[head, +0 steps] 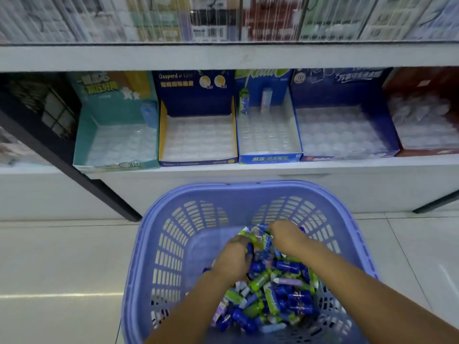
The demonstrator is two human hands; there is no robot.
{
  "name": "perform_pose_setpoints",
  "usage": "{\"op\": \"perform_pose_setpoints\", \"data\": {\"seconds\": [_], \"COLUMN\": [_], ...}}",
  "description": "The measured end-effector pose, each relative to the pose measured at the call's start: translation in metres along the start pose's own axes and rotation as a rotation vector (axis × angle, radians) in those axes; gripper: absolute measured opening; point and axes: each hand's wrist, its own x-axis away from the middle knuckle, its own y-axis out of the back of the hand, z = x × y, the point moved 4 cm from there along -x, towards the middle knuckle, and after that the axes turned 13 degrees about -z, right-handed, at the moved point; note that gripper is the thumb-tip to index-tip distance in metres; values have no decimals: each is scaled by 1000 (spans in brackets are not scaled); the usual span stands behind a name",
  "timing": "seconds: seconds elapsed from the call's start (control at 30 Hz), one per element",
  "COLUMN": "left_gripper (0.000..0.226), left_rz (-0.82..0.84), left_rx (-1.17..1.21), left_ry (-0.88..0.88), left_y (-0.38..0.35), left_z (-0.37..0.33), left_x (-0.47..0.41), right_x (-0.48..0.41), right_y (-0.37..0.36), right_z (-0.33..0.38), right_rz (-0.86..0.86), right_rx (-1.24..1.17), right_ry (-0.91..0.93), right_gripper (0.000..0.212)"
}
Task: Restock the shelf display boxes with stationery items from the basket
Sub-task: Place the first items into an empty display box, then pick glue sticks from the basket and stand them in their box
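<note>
**RESTOCKING STATUS: EARLY STAGE, PICK-UP FROM BASKET**

Progress is judged to be near the start. Five display boxes are lined up on the lower shelf (248, 168): a teal box (111, 98), a navy-and-yellow box (196, 105), a blue box (269, 158), a wide navy box (340, 95) and a red box (422, 83). Bare clear tray inserts are seen in almost all of them. Only two upright items (243, 101) are noted at the back of the blue box. Nearly all filling therefore remains to be done.

The stock is located in the purple basket (248, 188), which is set on the floor below the shelf. The packets (280, 294) are small, wrapped and cylindrical, in navy, lime green and lilac, and are heaped loosely toward the near side.

The left hand (233, 259) is curled down into the heap, with packets gripped. The right hand (288, 235) is likewise closed over packets just beside it. Fine finger positions cannot be resolved owing to blur.
</note>
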Motion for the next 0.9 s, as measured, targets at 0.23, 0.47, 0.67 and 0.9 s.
{"op": "perform_pose_setpoints", "data": {"seconds": [0.23, 0.47, 0.67, 0.9], "left_gripper": [61, 41, 27, 23], "left_rz": [-37, -97, -184, 117], "left_rx": [40, 63, 318, 1266], "left_ry": [12, -5, 125, 303], "left_y": [-19, -31, 8, 95], "left_z": [16, 21, 3, -75], "left_x": [-35, -55, -47, -16], "right_x": [-22, -24, 4, 28], "right_y": [-48, -46, 12, 102], "right_z": [-5, -17, -44, -24], "right_rz": [-53, 125, 176, -178], "right_rx": [158, -70, -1139, -1557], "right_ry": [-16, -49, -178, 28], "right_gripper": [34, 13, 7, 9]}}
